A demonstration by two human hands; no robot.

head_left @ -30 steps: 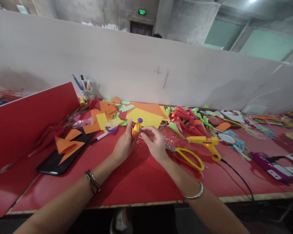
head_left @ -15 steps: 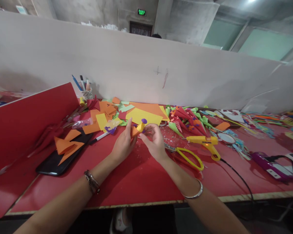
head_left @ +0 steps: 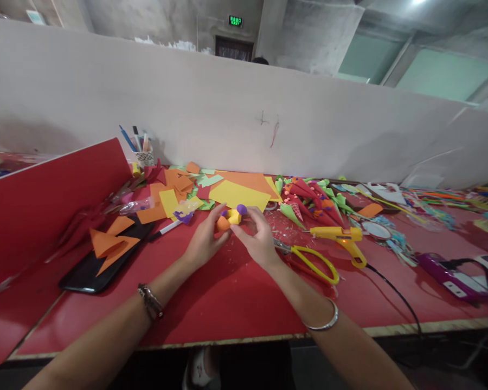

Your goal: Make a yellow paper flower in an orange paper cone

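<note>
Both hands meet over the red tabletop (head_left: 228,303) around a small paper cone craft (head_left: 230,218), orange below, yellow above, with a purple ball on its end. My left hand (head_left: 205,241) pinches its orange end between thumb and fingers. My right hand (head_left: 258,238) grips the yellow and purple end with curled fingers. The cone lies tilted, nearly sideways, pointing right. Sheets of yellow and orange paper (head_left: 239,189) lie just behind it.
Yellow-handled scissors (head_left: 313,262) and a yellow glue gun (head_left: 341,238) with a black cord lie right of my hands. A black phone (head_left: 101,260) under orange scraps sits left. A pen cup (head_left: 144,154), a pile of finished cones (head_left: 313,200) and a white partition stand behind.
The cone has tipped from nearly upright to lying sideways between my hands, its purple ball swinging right and lower. Both hands stayed in place, turning it.
</note>
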